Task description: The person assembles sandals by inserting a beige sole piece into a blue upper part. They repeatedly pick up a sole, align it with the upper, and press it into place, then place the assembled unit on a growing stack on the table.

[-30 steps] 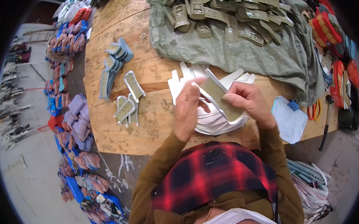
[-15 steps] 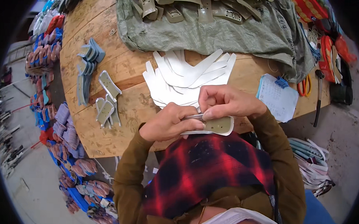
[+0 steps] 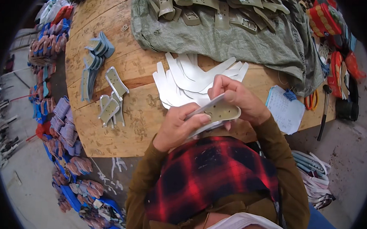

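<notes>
An olive wedge-shaped shoe sole point(image 3: 221, 111) with small holes and a white rim is held in front of my body, tilted over the near table edge. My left hand point(image 3: 177, 124) grips its left end, the thumb lying on the holed face. Fingers of my right hand point(image 3: 243, 101) are closed at its far right edge, with some fingertips showing beneath it. Just beyond my hands lie several overlapping white V-shaped cut pieces point(image 3: 197, 83). On the table to the left are several white-rimmed soles point(image 3: 116, 83), with bluish-grey soles point(image 3: 99, 49) stacked behind them.
At the far side a green woven sack point(image 3: 174, 42) bears many olive soles point(image 3: 222, 18). To the right lie a written paper pad point(image 3: 284, 112), orange-handled scissors point(image 3: 312, 100) and a hammer point(image 3: 325, 108). Bundled pinkish-and-blue pieces point(image 3: 84, 188) sit on the floor at left.
The sole has been tilted up and turned so its holed face shows more. My right hand has shifted from the middle of its far edge toward its right end. The view has shifted slightly.
</notes>
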Demonstrator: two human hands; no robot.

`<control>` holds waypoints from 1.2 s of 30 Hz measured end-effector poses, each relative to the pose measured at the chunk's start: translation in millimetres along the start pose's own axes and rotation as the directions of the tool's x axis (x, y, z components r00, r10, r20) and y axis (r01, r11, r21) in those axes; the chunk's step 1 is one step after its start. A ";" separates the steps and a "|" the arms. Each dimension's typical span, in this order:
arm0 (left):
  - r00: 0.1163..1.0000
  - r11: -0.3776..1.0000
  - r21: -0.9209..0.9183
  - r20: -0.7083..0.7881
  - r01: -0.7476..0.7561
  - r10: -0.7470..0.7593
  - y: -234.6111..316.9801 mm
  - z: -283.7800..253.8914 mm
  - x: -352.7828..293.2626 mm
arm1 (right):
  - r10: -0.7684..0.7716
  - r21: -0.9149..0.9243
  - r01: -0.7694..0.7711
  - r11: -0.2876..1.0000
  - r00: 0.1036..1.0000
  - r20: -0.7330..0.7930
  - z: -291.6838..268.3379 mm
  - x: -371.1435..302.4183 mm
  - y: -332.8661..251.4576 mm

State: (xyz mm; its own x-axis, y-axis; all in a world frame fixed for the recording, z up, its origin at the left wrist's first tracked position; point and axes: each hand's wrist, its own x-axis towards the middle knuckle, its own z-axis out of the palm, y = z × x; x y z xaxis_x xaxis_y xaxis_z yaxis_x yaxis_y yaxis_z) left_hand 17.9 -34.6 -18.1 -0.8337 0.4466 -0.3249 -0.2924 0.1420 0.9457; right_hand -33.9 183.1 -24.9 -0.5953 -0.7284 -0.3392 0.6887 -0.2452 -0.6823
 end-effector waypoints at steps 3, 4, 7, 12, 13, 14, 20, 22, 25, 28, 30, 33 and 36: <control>0.998 0.997 0.061 -0.045 -0.038 0.040 -9.2 2.9 2.2 | -0.166 -0.202 0.166 0.965 0.986 0.015 -17.1 11.1 12.8; 0.996 0.993 0.100 -0.053 -0.066 0.072 -10.6 4.0 2.8 | -0.215 -0.323 0.213 0.922 0.976 0.031 -21.3 14.6 14.1; 0.979 0.956 -0.285 -0.161 0.075 -0.125 -1.2 15.1 3.7 | -0.187 -0.049 0.184 0.982 0.980 -0.066 -6.3 6.2 0.7; 0.933 0.982 -0.014 -0.317 -0.187 0.173 -5.1 31.1 9.0 | -0.510 -0.313 0.448 0.838 0.847 -0.151 -7.2 25.5 16.3; 0.922 0.980 -0.036 -0.348 -0.197 0.172 -8.5 32.5 12.2 | -0.526 -0.319 0.448 0.835 0.821 -0.223 -3.6 28.9 21.1; 0.910 0.976 -0.058 -0.378 -0.208 0.171 -12.1 34.5 14.2 | -0.539 -0.326 0.448 0.833 0.789 -0.293 -0.3 32.8 27.8; 0.931 0.887 -0.420 -0.364 -0.190 0.027 -33.7 32.5 24.3 | -0.673 -0.398 0.545 0.738 0.638 -0.375 21.7 53.6 60.4; 0.931 0.789 -0.604 -0.342 -0.117 -0.124 -24.3 40.3 27.8 | -0.696 -0.401 0.584 0.706 0.674 -0.246 32.7 48.3 54.1; 0.989 0.332 -0.937 0.139 0.111 0.059 -45.3 28.6 26.8 | -0.649 -0.269 0.600 0.753 0.743 -0.160 18.8 42.7 40.7; 0.913 0.232 -0.922 0.357 0.310 0.199 -51.3 27.3 28.9 | -0.526 -0.257 0.479 0.839 0.836 -0.159 -8.7 33.5 29.5; 0.967 0.457 -0.853 0.224 0.253 -0.118 -30.9 26.7 14.9 | -0.433 -0.275 0.375 0.885 0.882 -0.189 -9.6 28.9 24.1; 0.962 0.651 -0.709 0.201 0.273 -0.184 -12.9 19.0 12.7 | -0.314 -0.222 0.267 0.938 0.925 -0.215 0.6 27.4 14.8; 0.968 0.663 -0.705 0.188 0.252 -0.168 -19.2 20.0 6.6 | -0.203 -0.349 0.099 0.932 0.940 -0.275 10.6 24.8 14.7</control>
State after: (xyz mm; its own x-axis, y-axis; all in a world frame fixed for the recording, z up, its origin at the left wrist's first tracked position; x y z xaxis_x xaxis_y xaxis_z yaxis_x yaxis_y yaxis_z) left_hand 27.4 -16.7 -38.2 -0.6695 0.5748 -0.4706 -0.7343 -0.4161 0.5363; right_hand -34.1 154.7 -36.5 -0.8128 -0.4589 -0.3588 0.4387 -0.0771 -0.8953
